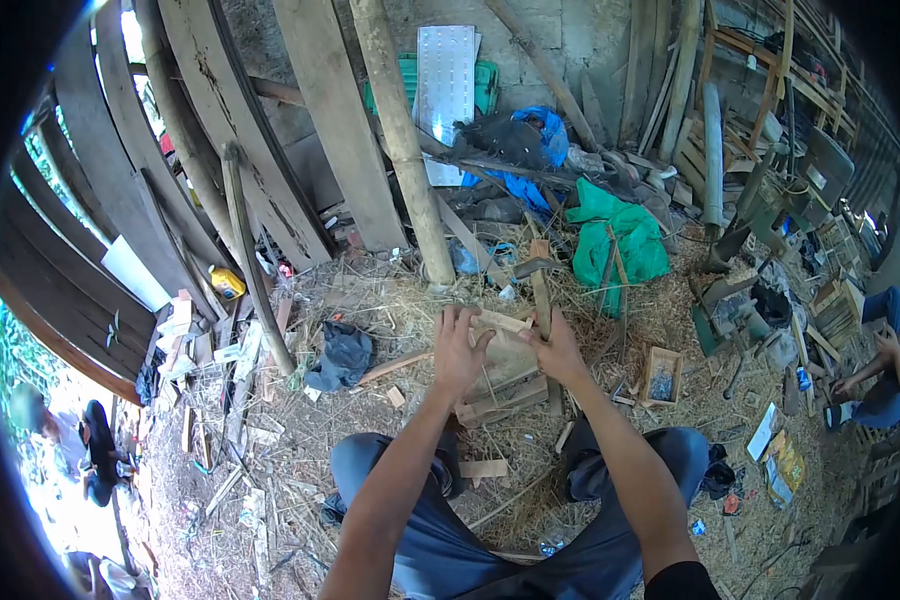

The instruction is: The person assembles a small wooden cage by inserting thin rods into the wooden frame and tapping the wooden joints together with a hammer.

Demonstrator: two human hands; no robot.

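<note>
My right hand (562,352) is closed round the wooden handle of a hammer (541,292), whose dark metal head points away from me, near the handle's far end. In front of me, between my knees, lie wooden pieces: a pale strip (505,320) and a thicker block (500,402) closer to me. My left hand (458,350) is at the left end of the strip, its fingers spread and thumb apart. Whether it presses on the wood is hard to tell. Any nail there is too small to make out.
A small wooden box (661,376) with small items inside stands to the right. Beyond are a green sack (620,240), a leaning bamboo pole (405,150) and tall planks (340,120). A black cloth (340,357) lies left. Other people sit at right (885,370) and far left (65,440).
</note>
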